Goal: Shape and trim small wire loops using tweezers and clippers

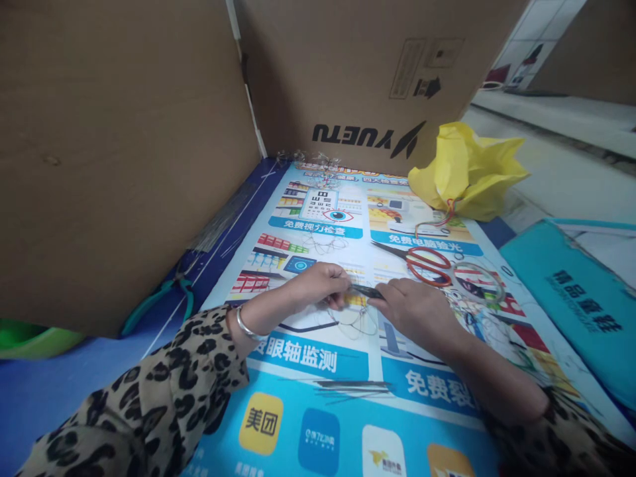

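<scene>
My left hand (318, 283) and my right hand (415, 310) meet over a printed poster (318, 371) that covers the table. Both are closed in a pinch on a small dark tool or piece (365, 291) with thin wire loops (355, 321) under it. The left wrist wears a silver bangle (244, 326). Both sleeves are leopard print. A bundle of short dark wires (352, 389) lies on the poster just in front of my hands.
Red-handled scissors (422, 260) lie right of my hands, a yellow plastic bag (464, 172) behind them. Teal-handled pliers (166, 295) and a sheaf of long wires (223, 218) lie at the left, by cardboard walls (114, 152). A teal box (571, 305) stands at the right.
</scene>
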### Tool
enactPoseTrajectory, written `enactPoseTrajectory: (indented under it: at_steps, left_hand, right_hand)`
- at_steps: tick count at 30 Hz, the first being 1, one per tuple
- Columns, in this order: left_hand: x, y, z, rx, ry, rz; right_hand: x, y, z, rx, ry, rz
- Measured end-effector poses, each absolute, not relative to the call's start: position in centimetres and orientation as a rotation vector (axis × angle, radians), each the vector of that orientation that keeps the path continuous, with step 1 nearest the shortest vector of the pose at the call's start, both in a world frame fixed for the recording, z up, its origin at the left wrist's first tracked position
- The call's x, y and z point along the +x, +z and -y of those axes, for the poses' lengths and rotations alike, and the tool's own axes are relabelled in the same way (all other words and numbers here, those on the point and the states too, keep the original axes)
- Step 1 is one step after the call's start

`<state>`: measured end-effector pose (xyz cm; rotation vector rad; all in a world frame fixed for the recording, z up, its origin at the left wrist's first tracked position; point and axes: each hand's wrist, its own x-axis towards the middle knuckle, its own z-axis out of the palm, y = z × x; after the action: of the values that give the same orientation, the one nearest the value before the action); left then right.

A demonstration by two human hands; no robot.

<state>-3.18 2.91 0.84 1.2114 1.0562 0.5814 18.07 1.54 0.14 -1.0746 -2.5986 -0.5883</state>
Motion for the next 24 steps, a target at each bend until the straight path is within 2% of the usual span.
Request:
enactPoseTrajectory:
  at_steps: [6,14,24]
  left_hand:
    - [-3.1,0.7,-2.8,1.211,0.599,-1.049]
    - [-3.1,0.1,-3.1,1.168,0.791,-1.121]
    - [-3.2,0.5,-3.3,1.17,0.814,-1.255]
  right_hand:
    - [18.1,-0.1,-1.6,-1.122,-0.468,2.575]
    - [18.3,-0.3,-2.3,-1.084,-0.567,2.501]
    - [19.2,-0.6,-3.3,-1.1,-0.651,2.448]
